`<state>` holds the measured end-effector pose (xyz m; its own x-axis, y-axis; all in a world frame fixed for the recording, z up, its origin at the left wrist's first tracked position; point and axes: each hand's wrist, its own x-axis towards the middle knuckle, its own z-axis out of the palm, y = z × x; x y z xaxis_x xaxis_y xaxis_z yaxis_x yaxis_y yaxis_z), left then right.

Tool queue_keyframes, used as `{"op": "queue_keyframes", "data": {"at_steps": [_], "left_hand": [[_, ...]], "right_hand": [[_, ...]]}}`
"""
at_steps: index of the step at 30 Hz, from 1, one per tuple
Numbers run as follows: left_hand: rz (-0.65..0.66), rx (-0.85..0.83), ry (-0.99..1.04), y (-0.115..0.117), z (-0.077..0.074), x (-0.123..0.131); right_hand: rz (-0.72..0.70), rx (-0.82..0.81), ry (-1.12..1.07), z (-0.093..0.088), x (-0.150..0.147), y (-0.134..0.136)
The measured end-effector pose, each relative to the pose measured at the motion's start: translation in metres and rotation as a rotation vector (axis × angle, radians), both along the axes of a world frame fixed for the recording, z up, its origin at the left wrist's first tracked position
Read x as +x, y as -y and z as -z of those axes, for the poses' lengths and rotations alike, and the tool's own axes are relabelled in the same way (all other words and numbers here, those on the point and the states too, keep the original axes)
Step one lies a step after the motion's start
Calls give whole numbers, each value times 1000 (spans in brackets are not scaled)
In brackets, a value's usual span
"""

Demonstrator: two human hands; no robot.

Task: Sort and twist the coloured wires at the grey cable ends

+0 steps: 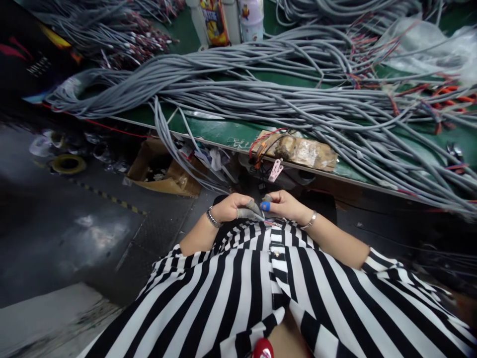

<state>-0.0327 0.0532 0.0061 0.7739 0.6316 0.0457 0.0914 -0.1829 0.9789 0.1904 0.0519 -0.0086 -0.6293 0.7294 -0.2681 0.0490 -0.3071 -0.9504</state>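
In the head view, we see both hands low in front of the striped shirt (pixel 238 278), near the bench edge and well below the cables on top. Our left hand (pixel 234 208) has its fingers closed in a pinch on a grey cable end (pixel 257 212), from which thin wires (pixel 264 217) stick out between the hands. Our right hand (pixel 287 205) has thumb and forefinger drawn close together beside those wires, a blue wrap (pixel 265 206) on one finger; whether they grip a wire, we cannot tell.

The wires look fine — a hard pull by the right hand might snap or nick one, and if the left pinch were loose, the cable end could slip out. Against the black and white stripes such thin strands are hard to pick out, so we might take the wrong one.

Several grey strands (pixel 162 128) hang over the bench edge toward the left hand; a tug there might drag on the big cable bundle (pixel 231 97). The pink clip (pixel 276 170) at the edge — just beyond the hands — could snag a sleeve or wire.
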Motion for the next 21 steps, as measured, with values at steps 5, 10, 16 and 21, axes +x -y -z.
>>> {"op": "queue_keyframes", "data": {"at_steps": [5, 10, 16, 21], "left_hand": [[-110, 55, 4, -2, -4, -5], [-222, 99, 20, -8, -12, -13], [-402, 22, 126, -24, -24, -3], [-415, -33, 142, -42, -22, 10]], "right_hand": [[320, -19, 15, 11, 6, -5], [288, -222, -77, 13, 16, -5], [311, -251, -266, -6, 13, -21], [485, -60, -208, -19, 1, -28]]}}
